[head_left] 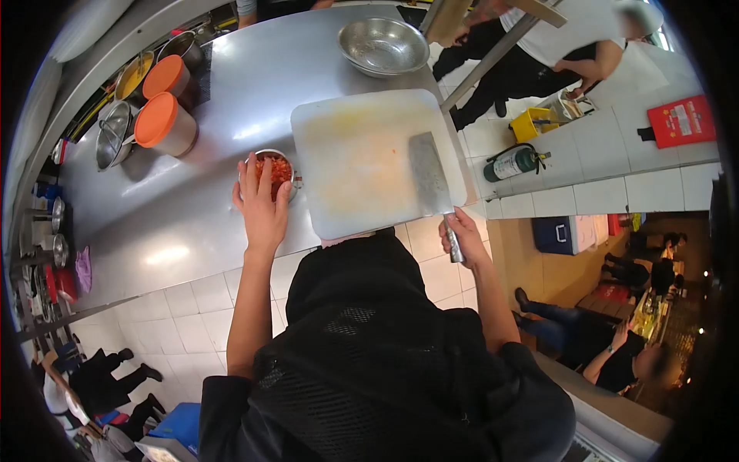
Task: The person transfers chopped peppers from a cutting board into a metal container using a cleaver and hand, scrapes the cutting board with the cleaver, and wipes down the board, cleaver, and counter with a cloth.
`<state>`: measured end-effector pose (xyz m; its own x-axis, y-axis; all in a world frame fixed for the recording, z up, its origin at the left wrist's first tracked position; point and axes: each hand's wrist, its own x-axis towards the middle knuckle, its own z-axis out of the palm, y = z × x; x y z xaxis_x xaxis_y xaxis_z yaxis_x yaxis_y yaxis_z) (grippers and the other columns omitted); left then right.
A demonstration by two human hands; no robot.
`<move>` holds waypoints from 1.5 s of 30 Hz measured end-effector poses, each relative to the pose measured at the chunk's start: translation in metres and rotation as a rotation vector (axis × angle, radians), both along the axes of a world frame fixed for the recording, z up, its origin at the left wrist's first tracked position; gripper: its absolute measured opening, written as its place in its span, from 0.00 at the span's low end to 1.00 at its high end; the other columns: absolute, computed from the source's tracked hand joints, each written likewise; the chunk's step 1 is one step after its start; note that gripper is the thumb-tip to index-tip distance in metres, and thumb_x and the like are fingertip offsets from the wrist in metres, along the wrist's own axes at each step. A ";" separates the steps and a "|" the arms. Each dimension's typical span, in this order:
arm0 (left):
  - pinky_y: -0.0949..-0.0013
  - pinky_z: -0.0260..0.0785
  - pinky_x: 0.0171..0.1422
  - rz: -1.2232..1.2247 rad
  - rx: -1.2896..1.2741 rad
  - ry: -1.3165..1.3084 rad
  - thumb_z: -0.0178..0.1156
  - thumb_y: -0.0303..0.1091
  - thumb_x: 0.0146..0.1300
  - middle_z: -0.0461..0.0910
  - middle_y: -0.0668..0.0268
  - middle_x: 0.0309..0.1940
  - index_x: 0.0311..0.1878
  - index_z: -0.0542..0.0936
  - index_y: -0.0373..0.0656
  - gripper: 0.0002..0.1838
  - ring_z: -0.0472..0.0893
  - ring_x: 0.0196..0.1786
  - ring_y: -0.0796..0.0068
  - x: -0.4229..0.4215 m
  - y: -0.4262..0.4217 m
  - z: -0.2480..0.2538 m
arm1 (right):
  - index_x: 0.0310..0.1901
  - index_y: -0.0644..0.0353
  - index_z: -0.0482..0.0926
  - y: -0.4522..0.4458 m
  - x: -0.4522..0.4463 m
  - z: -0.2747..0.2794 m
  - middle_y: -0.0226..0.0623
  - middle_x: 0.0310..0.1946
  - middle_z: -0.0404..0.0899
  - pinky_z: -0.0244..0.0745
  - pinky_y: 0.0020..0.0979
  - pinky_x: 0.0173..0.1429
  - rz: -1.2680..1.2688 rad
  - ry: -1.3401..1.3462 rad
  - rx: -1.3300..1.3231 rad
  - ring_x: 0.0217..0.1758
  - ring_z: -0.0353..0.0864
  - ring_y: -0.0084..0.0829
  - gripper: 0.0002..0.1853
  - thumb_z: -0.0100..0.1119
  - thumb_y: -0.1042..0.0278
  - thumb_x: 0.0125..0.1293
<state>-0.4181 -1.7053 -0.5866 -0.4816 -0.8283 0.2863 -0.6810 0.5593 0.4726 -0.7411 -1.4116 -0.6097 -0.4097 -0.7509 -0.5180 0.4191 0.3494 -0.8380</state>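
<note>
My left hand (264,206) reaches over a small metal bowl (295,179) of chopped red pieces, perhaps tomato (279,166). Its fingers are spread across the bowl's top and left side; whether they press on the rim is hard to tell. My right hand (466,235) is closed around the handle of a cleaver (429,175). The wide blade lies over the right part of a white cutting board (331,219), which has yellow and orange stains. A tiny red bit (394,151) sits on the board.
A wide metal bowl (383,46) stands beyond the board on the steel table (254,77). Orange-lidded tubs (165,125), a strainer (114,135) and pots line the left back. A fire extinguisher (514,163) stands right of the table. Several people are around.
</note>
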 end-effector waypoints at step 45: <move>0.39 0.31 0.84 -0.321 -0.068 0.154 0.55 0.45 0.76 0.50 0.54 0.85 0.81 0.64 0.47 0.33 0.45 0.86 0.47 -0.037 0.041 -0.017 | 0.59 0.57 0.71 0.121 0.009 0.006 0.32 0.26 0.77 0.67 0.26 0.23 -0.190 -0.160 0.093 0.18 0.71 0.23 0.12 0.49 0.64 0.81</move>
<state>-0.4555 -1.6643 -0.6035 -0.6610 -0.6182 0.4254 -0.3890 0.7670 0.5102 -0.7321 -1.2910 -0.6034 -0.4461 -0.6142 -0.6510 0.6094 0.3242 -0.7235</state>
